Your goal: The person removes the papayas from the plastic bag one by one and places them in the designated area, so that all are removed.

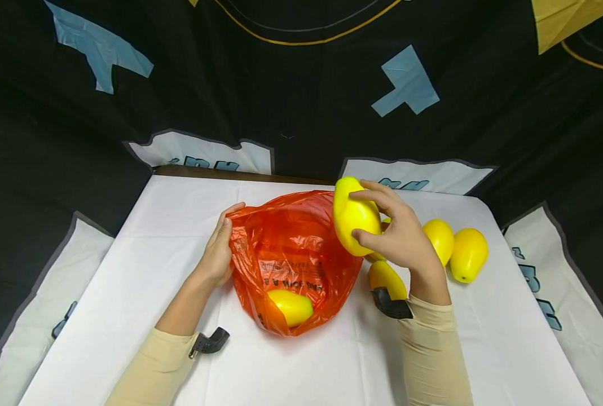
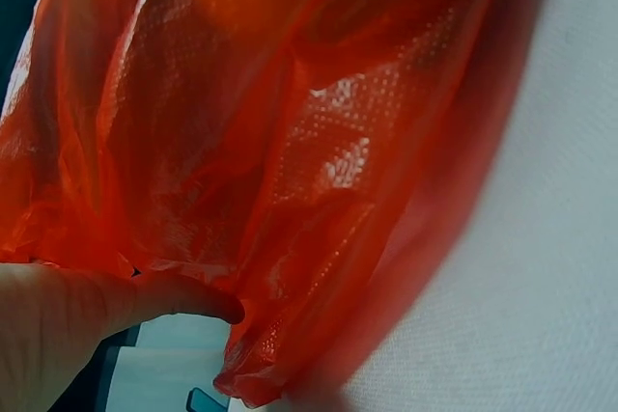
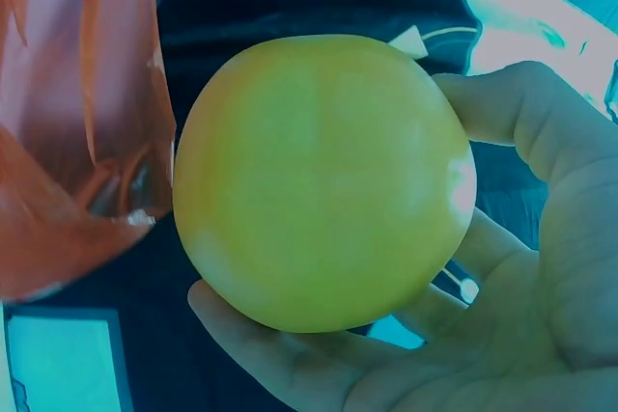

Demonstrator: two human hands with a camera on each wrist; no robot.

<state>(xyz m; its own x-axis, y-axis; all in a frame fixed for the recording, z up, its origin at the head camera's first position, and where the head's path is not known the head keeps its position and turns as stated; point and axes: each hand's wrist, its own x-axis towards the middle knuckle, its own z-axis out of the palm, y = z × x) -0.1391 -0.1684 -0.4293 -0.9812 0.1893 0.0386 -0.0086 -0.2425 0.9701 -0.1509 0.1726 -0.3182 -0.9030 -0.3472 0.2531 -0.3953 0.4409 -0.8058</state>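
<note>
A red plastic bag [image 1: 291,220] lies on the table with its mouth spread toward the head camera. My left hand [image 1: 216,256] grips its left rim; in the left wrist view the thumb [image 2: 164,298] presses against the red film. One yellow mango [image 1: 290,307] sits inside, near the lower edge. Over the bag's right rim, my right hand [image 1: 400,231] holds another yellow mango [image 1: 354,217] between thumb and fingers. That mango [image 3: 323,185] fills the middle of the right wrist view, with the bag close on its left.
Right of the bag, a mango [image 1: 388,279] lies partly behind the black wrist camera [image 1: 390,304], with more yellow showing under the right hand. Farther right are two mangoes [image 1: 438,239] side by side. A white cloth covers the table [image 1: 291,372]; black fabric [image 1: 281,101] hangs behind.
</note>
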